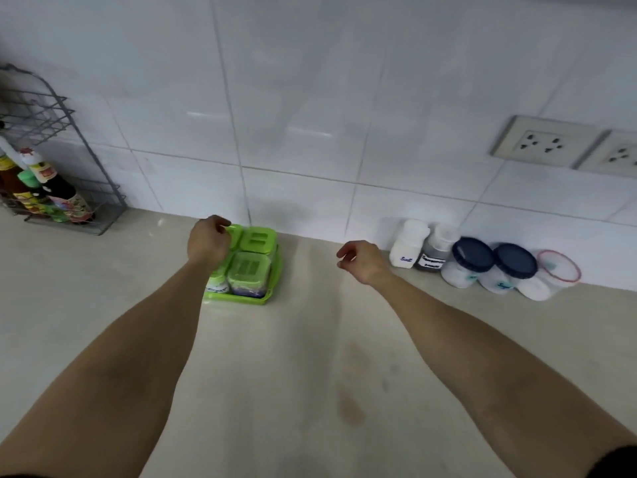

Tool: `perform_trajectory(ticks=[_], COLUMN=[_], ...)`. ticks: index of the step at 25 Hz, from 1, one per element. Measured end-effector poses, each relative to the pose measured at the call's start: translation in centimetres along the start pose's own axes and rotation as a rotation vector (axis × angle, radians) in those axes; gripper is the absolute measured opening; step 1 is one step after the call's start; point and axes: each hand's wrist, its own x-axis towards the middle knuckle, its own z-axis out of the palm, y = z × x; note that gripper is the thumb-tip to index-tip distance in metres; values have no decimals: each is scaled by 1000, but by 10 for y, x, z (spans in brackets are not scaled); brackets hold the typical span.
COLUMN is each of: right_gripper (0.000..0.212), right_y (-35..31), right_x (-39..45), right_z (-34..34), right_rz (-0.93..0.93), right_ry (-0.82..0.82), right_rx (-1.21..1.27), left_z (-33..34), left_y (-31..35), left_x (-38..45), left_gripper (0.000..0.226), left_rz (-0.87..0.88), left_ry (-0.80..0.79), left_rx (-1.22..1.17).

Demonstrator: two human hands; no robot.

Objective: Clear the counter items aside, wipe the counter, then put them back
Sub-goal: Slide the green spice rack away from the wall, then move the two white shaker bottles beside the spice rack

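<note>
A green tray of four green-lidded containers sits against the tiled wall on the beige counter; five jars line the wall to the right.

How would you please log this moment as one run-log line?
left hand: on green condiment tray set | right hand: empty, above counter | jars: at wall

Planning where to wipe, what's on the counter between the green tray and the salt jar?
Nothing rests there: the counter between green tray and salt jar is bare in the head view; only the right hand hovers above it.
</note>
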Motion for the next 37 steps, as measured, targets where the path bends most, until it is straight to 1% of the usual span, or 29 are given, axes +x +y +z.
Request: perform_trajectory(ticks=[2,4,6,8,10,13,15,18,20,24,29,34,37], right_gripper=[16,19,26,34,43,58,62,61,59,56,54,52,49], right_y=[23,49,76,99,118,138,143,143,143,144,133,84,43], right_x=[-7,-12,-14,-14,-12,-2,7,17,21,13,-22,-56,-67], right_z=[-42,-84,-118,-140,-154,-170,-174,-171,-169,-170,-161,-136,-107], right_rz=[-47,-73,-86,-82,-48,5,28,43,21,-24,-92,-196,-241], right_ry=[72,141,207,270,298,242,207,177,168,151,139,76,51], right_rx=[-112,-205,-295,-353,-367,-370,-333,-267,-300,-403,-339,-307,-289], left_z=[25,58,91,120,145,179,198,220,227,217,164,83,40], left_y=[42,89,134,171,201,236,249,260,266,263,230,177,136], left_x=[-14,-34,-55,-71,-83,-89,-91,-92,-95,-104,-117,-126,-127], left_gripper=[28,28,31,37,46,62,69,63,56,53,57,53,53], left_rz=[131,277,413,497,533,588,596,566,541,547,562,560,545], left_ry=[-98,-212,-293,-350,-397,-457,-488,-486,-440,-412,-435,-459,-459], left_rx=[13,24,50,66,92,205,275,281,269,304,288,267,267])
